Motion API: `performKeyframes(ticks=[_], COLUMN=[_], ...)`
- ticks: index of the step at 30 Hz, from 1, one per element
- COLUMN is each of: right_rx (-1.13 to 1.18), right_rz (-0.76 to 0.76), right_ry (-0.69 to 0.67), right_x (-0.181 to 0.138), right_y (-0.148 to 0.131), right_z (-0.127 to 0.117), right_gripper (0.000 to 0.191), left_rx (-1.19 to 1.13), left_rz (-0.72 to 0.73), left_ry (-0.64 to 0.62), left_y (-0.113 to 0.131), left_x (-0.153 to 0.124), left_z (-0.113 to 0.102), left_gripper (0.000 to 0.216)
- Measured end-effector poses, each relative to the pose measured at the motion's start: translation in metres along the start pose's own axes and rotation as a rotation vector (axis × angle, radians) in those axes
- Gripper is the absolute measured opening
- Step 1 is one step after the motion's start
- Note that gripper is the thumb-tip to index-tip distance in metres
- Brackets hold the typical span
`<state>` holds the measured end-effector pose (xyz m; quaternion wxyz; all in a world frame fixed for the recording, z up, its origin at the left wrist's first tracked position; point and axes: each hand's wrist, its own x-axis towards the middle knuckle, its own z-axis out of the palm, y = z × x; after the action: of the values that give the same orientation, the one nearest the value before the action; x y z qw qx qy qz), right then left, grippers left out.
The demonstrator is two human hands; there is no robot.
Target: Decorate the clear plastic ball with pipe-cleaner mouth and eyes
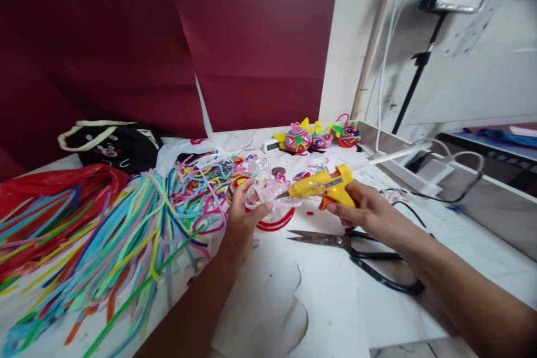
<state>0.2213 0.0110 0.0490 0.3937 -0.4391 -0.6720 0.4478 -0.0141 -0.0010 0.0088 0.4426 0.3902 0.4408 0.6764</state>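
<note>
My right hand (363, 206) grips a yellow hot glue gun (325, 183), with a finger at its orange trigger and a long clear glue stick (390, 155) out of the back. Its nozzle points left, at or close to a clear plastic ball (255, 196). My left hand (243, 215) is closed round that ball, thumb in front and fingers behind. Pink and whitish pieces show at the ball, too small to tell apart. Just below the gun lie black-handled scissors (342, 240), blades to the left. A red curved pipe cleaner (277, 222) rests under the ball.
Loose coloured pipe cleaners (126, 246) spread over the left side, beside a red plastic bag (104, 179). Behind stand a black cloth bag (121, 148), a small white timer (271, 146) and several decorated balls (297, 139). A power strip (423, 173) lies at right.
</note>
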Motion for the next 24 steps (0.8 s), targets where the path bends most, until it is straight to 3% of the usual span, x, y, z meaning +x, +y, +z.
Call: performKeyframes(ticks=[24], right_rx=[0.085], right_rz=[0.056], right_ry=[-0.019], right_x=[-0.0006], right_y=[0.0058], right_z=[0.0013], right_gripper=[0.041], left_rx=[0.000], left_rz=[-0.011], left_ry=[-0.018], left_y=[0.0029], left_x=[-0.0009], left_z=[0.0000], left_gripper=[0.073])
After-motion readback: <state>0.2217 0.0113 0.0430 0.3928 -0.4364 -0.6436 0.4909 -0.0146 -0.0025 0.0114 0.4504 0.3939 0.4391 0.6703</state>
